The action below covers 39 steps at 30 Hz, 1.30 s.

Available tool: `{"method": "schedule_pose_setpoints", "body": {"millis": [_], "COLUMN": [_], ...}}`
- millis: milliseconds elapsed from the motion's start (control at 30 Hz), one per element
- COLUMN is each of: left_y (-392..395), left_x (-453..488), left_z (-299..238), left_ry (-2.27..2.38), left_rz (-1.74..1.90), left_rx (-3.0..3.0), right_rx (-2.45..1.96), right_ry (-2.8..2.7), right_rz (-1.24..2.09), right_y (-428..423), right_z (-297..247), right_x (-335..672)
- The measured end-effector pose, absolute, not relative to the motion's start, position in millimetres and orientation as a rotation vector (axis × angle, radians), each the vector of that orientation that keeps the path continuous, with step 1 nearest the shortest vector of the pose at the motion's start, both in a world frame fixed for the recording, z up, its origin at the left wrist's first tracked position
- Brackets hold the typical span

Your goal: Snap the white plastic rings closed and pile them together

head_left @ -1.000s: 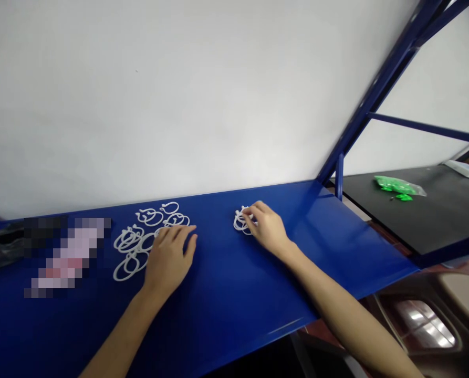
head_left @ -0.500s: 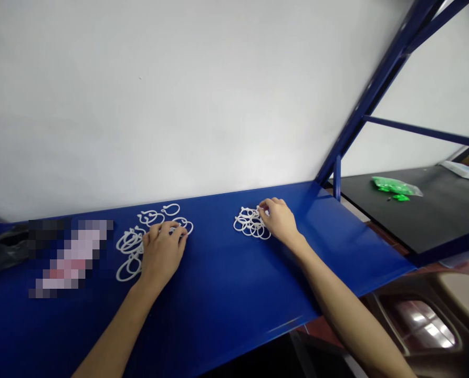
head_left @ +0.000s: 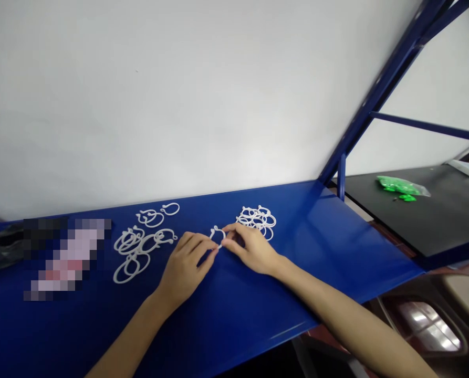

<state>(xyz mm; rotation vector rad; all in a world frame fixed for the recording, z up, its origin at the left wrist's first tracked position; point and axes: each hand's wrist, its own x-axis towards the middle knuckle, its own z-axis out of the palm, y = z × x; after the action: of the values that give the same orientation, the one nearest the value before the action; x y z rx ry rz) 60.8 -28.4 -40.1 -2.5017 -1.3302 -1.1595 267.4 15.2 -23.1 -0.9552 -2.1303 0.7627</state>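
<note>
In the middle of the blue shelf, one white plastic curtain ring [head_left: 223,232] is held between my hands, its knobbed ends at the top. My left hand [head_left: 187,262] is closed, thumb and fingers pinching the ring's lower side. From the other side, my right hand [head_left: 257,249] is closed on the ring's right edge. Several similar rings [head_left: 131,255] lie loose and overlapping to the left of my left hand. Behind my right hand sits another pile of rings [head_left: 259,218], partly hidden by the fingers.
A blurred-out pinkish packet [head_left: 71,254] and a black plastic bag [head_left: 6,251] lie at the left of the blue shelf [head_left: 234,304]. A white wall stands behind. At right are a blue metal frame [head_left: 360,123] and a black table [head_left: 379,218] bearing a bag of green pieces [head_left: 402,186].
My left hand has moved right from the left rings, and a ring is now pinched between both hands. My right hand has come left and nearer from the right pile.
</note>
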Motion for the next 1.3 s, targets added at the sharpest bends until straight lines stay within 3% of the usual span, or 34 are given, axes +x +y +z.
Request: {"method": "schedule_pose_setpoints", "body": {"millis": [167,500,967,1300], "left_y": [-28.8,-19.9,-9.6,-28.6], "left_x": [63.7,48.6,29.3,54.6], "left_z": [-45.2,-53.8,-55.1,-35.4], "left_ry": [-1.319,-1.804,-1.802,-1.886], "left_rz": [-1.138,-0.929,-0.851,-1.210], "left_rx": [-2.548,-2.488,-2.344,-2.403], "right_rx": [-0.908,-0.939,-0.824,-0.947], "right_ry": [-2.053,-2.153,-2.279,-2.057], "right_rz": [0.941,0.737,0.473,0.627], "right_y": [11.4,16.3,19.7,10.9], "right_z": [-33.2,-34.6,-34.5,-28.6], "right_x": [257.6,262.0,267.9,263.3]}}
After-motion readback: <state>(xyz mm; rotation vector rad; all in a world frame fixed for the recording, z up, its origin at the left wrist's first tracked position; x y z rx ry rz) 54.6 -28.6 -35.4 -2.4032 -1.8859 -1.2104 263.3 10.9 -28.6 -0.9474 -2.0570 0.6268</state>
